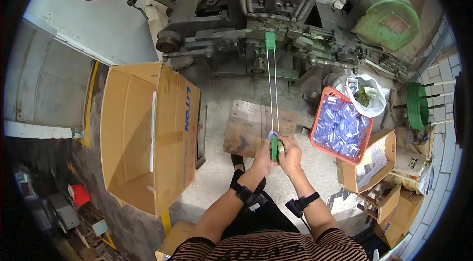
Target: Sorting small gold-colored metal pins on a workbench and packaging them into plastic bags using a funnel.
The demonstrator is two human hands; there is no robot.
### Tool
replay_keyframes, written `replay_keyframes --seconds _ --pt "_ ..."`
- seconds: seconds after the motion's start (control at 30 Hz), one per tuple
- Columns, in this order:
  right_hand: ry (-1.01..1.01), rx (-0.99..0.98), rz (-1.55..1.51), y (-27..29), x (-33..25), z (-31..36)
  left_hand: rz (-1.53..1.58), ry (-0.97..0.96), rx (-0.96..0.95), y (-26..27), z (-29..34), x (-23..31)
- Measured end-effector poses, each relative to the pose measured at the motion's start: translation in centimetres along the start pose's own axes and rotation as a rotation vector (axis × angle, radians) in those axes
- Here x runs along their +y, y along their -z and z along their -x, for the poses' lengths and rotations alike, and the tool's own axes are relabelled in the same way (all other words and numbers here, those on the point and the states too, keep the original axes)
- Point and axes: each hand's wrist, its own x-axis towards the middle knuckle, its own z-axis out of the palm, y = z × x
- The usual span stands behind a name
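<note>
Both my hands meet over the near end of two thin pale rails (270,91) that run out from the machine. Between them is a narrow stack of green pieces (275,150). My left hand (262,156) closes on its left side, and its fingers are partly hidden. My right hand (289,153) grips the same stack from the right, thumb along the top, with a light band on one finger. A small clear bluish piece (271,135) shows at the left fingertips. Another green stack (270,40) sits on the rails' far end, at the machine.
A dark, oily machine (217,39) spans the back, with a green round guard (387,19) at right. A wooden board (246,123) lies below the rails. At right are a red basket (315,133) of clear bluish plastic pieces and a white bag (377,96); a large carton (130,133) stands left.
</note>
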Motion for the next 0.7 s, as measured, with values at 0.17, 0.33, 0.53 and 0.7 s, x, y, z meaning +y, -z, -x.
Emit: replay_keyframes --seconds 0.17,0.33,0.53,0.7 --pt "0.037 0.042 0.154 0.0 -0.3 0.4 -0.233 0.038 0.104 -0.6 -0.7 0.1" --pt "0.049 0.074 0.188 0.7 -0.6 2.9 -0.203 -0.238 0.142 -1.1 1.0 -3.3" --pt "0.035 -0.102 0.226 2.7 -1.9 8.6 -0.109 -0.053 0.138 1.2 6.6 -6.9" --pt "0.17 -0.316 0.231 1.7 -4.0 10.7 0.076 -0.162 0.088 5.7 8.6 -9.1"
